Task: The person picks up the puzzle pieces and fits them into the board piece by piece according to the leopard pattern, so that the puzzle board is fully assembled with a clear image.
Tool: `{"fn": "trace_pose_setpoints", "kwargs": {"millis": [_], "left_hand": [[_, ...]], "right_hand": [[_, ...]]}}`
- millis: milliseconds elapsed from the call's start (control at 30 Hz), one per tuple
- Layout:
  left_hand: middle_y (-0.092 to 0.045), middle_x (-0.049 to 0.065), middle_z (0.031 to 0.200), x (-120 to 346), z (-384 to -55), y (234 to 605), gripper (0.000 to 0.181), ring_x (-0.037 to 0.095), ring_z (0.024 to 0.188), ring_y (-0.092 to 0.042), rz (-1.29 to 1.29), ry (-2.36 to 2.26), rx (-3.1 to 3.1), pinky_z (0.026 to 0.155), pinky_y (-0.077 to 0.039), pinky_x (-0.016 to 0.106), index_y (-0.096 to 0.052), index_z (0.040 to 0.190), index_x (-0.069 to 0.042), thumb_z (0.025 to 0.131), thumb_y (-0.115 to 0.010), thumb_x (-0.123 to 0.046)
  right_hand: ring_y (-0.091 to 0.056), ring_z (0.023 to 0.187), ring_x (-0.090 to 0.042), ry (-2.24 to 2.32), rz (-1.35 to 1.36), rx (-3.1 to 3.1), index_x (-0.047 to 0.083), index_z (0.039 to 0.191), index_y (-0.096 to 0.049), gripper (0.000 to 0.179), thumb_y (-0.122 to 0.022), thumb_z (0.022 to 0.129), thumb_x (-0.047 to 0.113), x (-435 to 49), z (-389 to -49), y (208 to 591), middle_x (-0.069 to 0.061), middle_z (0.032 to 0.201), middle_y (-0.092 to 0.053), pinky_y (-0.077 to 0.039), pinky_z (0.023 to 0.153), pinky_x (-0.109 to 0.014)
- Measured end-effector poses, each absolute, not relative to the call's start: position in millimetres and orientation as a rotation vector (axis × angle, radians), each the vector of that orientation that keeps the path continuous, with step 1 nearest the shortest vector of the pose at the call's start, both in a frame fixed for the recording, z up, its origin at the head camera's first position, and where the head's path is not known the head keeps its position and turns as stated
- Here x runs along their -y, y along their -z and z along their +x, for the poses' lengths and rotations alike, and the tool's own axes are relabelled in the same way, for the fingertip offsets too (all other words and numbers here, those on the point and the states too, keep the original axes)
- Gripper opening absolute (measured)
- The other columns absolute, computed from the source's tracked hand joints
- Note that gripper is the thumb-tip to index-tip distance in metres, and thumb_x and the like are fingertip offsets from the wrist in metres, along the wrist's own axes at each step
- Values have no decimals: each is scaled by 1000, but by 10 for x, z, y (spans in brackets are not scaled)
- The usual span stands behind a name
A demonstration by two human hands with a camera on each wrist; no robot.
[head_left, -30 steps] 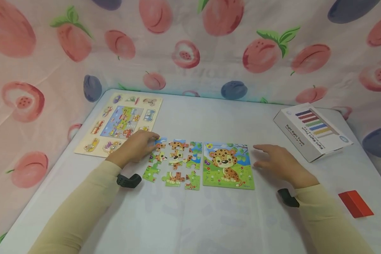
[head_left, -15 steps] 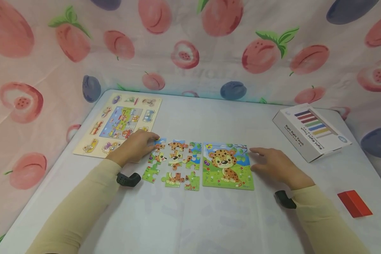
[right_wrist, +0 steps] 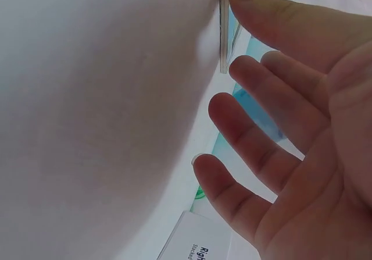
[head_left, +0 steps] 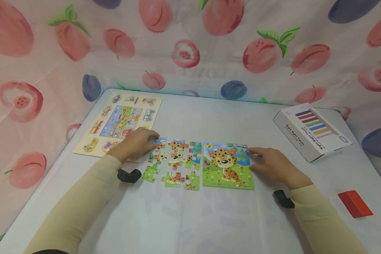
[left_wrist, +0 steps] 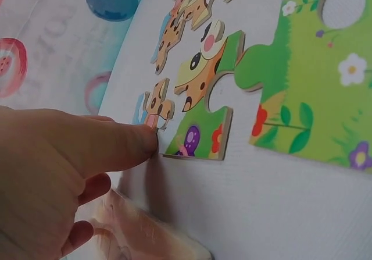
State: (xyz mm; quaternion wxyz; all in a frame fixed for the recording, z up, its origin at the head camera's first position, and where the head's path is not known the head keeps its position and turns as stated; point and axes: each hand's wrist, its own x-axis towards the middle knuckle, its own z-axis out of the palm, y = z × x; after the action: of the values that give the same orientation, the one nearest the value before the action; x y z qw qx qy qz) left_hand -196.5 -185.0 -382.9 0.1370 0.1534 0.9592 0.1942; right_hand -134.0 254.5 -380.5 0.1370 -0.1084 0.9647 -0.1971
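Observation:
My left hand (head_left: 139,144) pinches the top-left jigsaw piece (head_left: 160,145) at its outer corner with thumb and index finger; in the left wrist view the thumb (left_wrist: 125,146) covers part of this piece (left_wrist: 158,104). Several other leopard jigsaw pieces (head_left: 176,157) lie loosely spaced in rows. Just right of them is the leopard picture board (head_left: 228,165). My right hand (head_left: 274,164) stays at the board's right edge, fingers spread and relaxed. The right wrist view has its thumb (right_wrist: 273,10) against the edge of the board (right_wrist: 224,33), the other fingers apart.
A wooden vehicle puzzle board (head_left: 85,141) lies at the back left, partly behind the left hand. At the back right stands a white box (head_left: 311,132) with coloured bars printed on it. A red block (head_left: 355,204) sits on the right of the white table (head_left: 222,225).
My right hand has moved slightly left, up to the picture board's edge. The left hand stays at the top-left jigsaw piece, and the pieces have not visibly shifted.

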Motion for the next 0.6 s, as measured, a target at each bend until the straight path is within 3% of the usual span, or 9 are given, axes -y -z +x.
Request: {"fn": "trace_pose_setpoints", "kwargs": {"millis": [367, 600], "left_hand": [[-60, 15, 123, 1818, -1992, 3821, 40, 29, 109, -54, 448, -488, -2800, 99, -44, 47, -65, 131, -8, 94, -72, -21], [-58, 16, 128, 1809, -1981, 3840, 44, 33, 122, -51, 416, -555, -2815, 106, -40, 49, -60, 135, -6, 95, -70, -21]], "right_hand": [[-54, 119, -45, 554, -365, -2790, 2, 141, -55, 58, -75, 89, 20, -2496, -1336, 3798, -25, 130, -61, -39, 100, -63], [-52, 122, -46, 549, -364, -2790, 2, 141, -55, 58, -74, 89, 19, -2503, -1332, 3805, -25, 132, -59, -38, 101, -63]]}}
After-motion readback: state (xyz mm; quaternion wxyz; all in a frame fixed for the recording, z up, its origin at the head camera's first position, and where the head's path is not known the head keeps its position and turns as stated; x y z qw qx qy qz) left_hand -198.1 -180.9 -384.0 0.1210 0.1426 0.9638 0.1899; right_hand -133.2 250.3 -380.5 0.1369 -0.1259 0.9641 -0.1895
